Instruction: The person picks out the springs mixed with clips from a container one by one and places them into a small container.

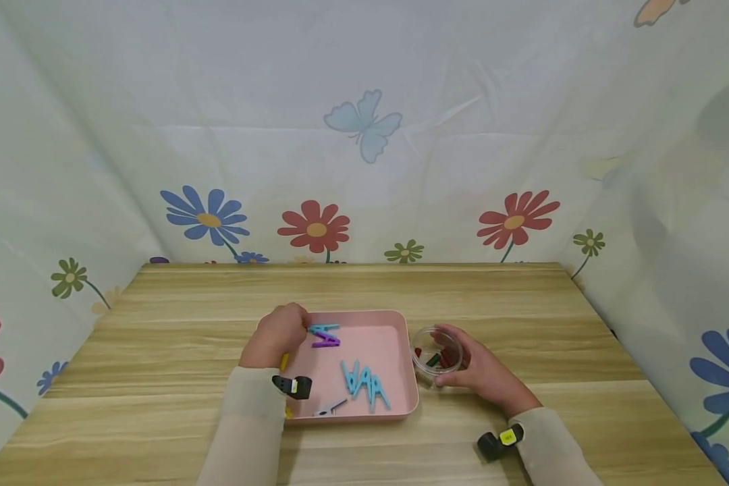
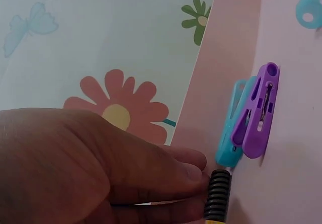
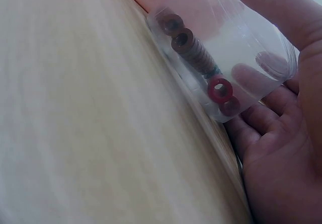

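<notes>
My left hand (image 1: pixel 277 334) reaches into the far left corner of a pink tray (image 1: pixel 364 341). In the left wrist view its thumb and fingertips meet a black ribbed coil (image 2: pixel 219 189) with yellow below it; whether they pinch it is unclear. Beside the coil lie a purple clothespin (image 2: pixel 261 110) and a light blue clothespin (image 2: pixel 230 138). Right of the tray, my right hand (image 1: pixel 476 364) curls its thumb and fingers round a clear plastic jar (image 1: pixel 418 364). Red ribbed rings (image 3: pixel 220 89), brown ribbed rings (image 3: pixel 182 40) and a green piece (image 1: pixel 433 360) lie in the jar.
Several light blue clothespins (image 1: pixel 364 383) lie in the tray's front half, with a grey clip (image 1: pixel 330 408) near its front edge. Yellow pieces (image 1: pixel 284 361) show along the left wall. Tray and jar stand on a wooden table (image 1: pixel 492 290) against a flowered curtain (image 1: pixel 243 135).
</notes>
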`<state>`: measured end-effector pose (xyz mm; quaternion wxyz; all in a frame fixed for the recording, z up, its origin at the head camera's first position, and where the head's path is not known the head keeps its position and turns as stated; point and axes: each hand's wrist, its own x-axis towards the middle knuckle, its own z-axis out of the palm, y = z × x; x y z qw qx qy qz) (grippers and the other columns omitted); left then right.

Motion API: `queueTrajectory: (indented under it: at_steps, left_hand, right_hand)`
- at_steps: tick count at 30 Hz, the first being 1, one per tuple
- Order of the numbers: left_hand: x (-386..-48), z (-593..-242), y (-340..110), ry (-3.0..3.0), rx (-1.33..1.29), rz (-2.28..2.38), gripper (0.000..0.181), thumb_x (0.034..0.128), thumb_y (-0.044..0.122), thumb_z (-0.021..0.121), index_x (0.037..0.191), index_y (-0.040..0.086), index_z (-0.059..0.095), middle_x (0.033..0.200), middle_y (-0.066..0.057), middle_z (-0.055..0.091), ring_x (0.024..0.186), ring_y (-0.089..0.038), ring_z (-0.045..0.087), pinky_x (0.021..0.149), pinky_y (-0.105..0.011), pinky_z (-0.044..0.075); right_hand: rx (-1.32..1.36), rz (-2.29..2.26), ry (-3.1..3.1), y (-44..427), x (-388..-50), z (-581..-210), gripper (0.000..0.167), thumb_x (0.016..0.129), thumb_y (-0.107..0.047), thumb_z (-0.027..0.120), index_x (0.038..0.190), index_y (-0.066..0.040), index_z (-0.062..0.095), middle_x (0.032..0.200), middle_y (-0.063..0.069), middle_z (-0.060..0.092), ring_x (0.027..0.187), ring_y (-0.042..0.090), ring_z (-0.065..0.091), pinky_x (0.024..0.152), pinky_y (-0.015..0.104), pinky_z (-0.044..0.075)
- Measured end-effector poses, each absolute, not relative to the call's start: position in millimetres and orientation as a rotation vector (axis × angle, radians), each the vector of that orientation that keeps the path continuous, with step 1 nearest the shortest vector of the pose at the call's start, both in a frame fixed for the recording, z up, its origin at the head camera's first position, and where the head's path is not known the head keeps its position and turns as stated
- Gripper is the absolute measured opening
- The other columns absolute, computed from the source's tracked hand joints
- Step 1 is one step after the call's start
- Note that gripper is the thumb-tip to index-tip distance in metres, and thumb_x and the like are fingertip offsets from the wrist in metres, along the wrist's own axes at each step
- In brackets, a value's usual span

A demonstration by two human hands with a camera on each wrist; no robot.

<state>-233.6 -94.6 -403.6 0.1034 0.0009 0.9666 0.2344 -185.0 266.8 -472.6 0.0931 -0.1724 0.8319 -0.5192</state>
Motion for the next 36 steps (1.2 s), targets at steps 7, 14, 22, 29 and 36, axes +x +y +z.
queueTrajectory:
  at_steps: [7, 14, 22, 29, 36]
  left_hand:
    - [-237, -410, -96, 2.876, 0.003, 0.651, 0.017, 0.0879, 0.004, 0.064, 0.102, 0.004, 0.074, 0.096, -0.010, 0.069, 0.083, -0.025, 0.059, 0.080, -0.039, 0.056]
    - [-241, -416, -96, 2.912, 0.032, 0.573, 0.008, 0.0839, 0.006, 0.070, 0.090, 0.006, 0.075, 0.086, -0.007, 0.068, 0.075, -0.022, 0.056, 0.070, -0.033, 0.053]
    - [-241, -418, -95, 2.933, 0.022, 0.555, 0.005, 0.0836, 0.007, 0.068, 0.084, 0.007, 0.073, 0.079, -0.006, 0.066, 0.070, -0.022, 0.055, 0.063, -0.030, 0.046]
    - [-242, -418, -95, 2.916, -0.002, 0.574, 0.006, 0.0853, 0.009, 0.069, 0.086, 0.007, 0.074, 0.083, -0.007, 0.067, 0.074, -0.022, 0.056, 0.068, -0.032, 0.050]
    - [-238, -413, -93, 2.898, -0.058, 0.683, 0.013, 0.0859, 0.006, 0.067, 0.097, 0.005, 0.074, 0.095, -0.010, 0.068, 0.081, -0.024, 0.059, 0.083, -0.041, 0.056]
  right_hand:
    - [-0.501, -1.541, 2.476, 267, -185, -473, 0.091, 0.074, -0.032, 0.084, 0.149, -0.022, 0.033, 0.150, 0.006, 0.044, 0.139, 0.030, 0.040, 0.111, 0.054, 0.033]
    - [-0.466, -1.528, 2.483, 265, -185, -472, 0.093, 0.072, -0.033, 0.084, 0.149, -0.023, 0.032, 0.149, 0.002, 0.045, 0.139, 0.025, 0.042, 0.108, 0.028, 0.039]
    - [-0.459, -1.541, 2.474, 265, -184, -472, 0.094, 0.072, -0.033, 0.085, 0.149, -0.023, 0.033, 0.149, 0.000, 0.046, 0.139, 0.024, 0.041, 0.100, 0.009, 0.035]
    - [-0.463, -1.530, 2.487, 266, -185, -473, 0.093, 0.072, -0.034, 0.085, 0.148, -0.025, 0.033, 0.149, 0.001, 0.046, 0.139, 0.025, 0.042, 0.105, 0.021, 0.038]
    - [-0.492, -1.539, 2.472, 267, -186, -475, 0.090, 0.073, -0.032, 0.084, 0.148, -0.027, 0.033, 0.150, 0.004, 0.045, 0.140, 0.028, 0.040, 0.111, 0.044, 0.036]
